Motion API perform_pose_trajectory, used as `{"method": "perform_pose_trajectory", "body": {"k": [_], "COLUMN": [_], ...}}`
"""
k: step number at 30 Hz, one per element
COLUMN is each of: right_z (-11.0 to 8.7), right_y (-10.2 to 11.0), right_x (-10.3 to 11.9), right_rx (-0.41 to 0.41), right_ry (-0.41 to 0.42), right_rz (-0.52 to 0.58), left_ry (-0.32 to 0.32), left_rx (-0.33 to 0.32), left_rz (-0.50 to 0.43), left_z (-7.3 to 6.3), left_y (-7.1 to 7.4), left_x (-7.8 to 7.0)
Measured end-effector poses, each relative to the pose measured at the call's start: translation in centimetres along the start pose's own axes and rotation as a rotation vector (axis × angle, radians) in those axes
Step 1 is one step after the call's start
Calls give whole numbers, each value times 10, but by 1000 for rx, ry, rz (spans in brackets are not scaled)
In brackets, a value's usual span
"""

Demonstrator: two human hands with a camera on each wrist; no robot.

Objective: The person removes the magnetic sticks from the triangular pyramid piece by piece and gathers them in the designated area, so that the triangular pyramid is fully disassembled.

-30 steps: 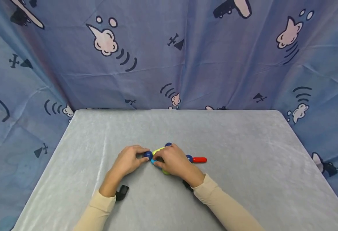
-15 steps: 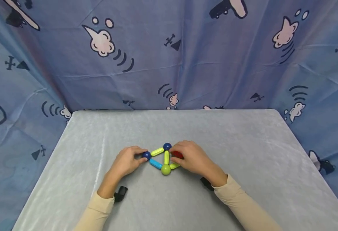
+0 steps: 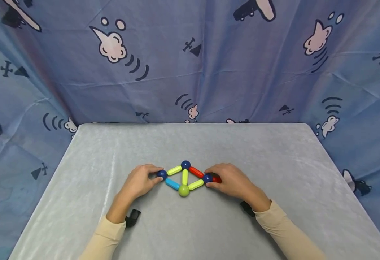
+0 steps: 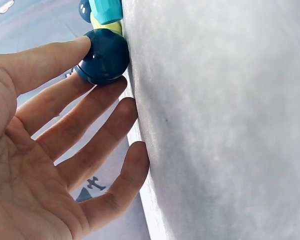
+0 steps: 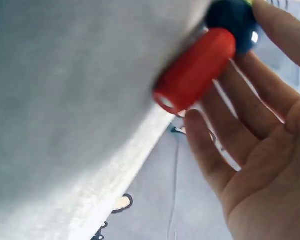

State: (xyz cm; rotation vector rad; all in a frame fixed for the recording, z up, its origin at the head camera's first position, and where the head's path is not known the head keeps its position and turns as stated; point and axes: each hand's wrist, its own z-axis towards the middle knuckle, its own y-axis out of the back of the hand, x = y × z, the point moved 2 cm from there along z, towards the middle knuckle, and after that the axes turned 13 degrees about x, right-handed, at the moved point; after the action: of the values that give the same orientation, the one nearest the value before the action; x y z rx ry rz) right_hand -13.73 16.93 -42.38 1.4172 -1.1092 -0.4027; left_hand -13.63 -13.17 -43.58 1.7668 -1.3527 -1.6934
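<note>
Head view: the rod frame [image 3: 184, 177] spans left grip [image 3: 141, 180] to right grip [image 3: 232, 180].

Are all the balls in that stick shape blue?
No, the green ball at the near corner is a different colour from the dark blue ball at the far corner.

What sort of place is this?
Probably a curtained-off play or filming corner, though what lies beyond is hidden. Cartoon-printed blue curtains hang behind and to both sides of a pale grey table, with a ball-and-rod toy on it.
</note>
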Motion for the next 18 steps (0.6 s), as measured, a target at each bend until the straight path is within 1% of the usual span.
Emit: {"method": "perform_pose_trajectory", "body": {"k": [3, 7, 14, 18], "right_z": [1, -1, -6, -9], "right_y": [-3, -6, -1, 3], "right_x": [-1, -3, -14, -23], "right_rx": [9, 0, -28, -19], "right_ry": [4, 12, 19, 8], "right_rz": [-13, -23, -29, -31], "left_ry": [0, 1, -15, 1], "left_rx": [3, 9, -13, -6], "left_rz": [5, 2, 19, 14], "left_z": [0, -1, -1, 0], "left_y": [0, -1, -1, -1], "left_x": [1, 0, -1, -1]}}
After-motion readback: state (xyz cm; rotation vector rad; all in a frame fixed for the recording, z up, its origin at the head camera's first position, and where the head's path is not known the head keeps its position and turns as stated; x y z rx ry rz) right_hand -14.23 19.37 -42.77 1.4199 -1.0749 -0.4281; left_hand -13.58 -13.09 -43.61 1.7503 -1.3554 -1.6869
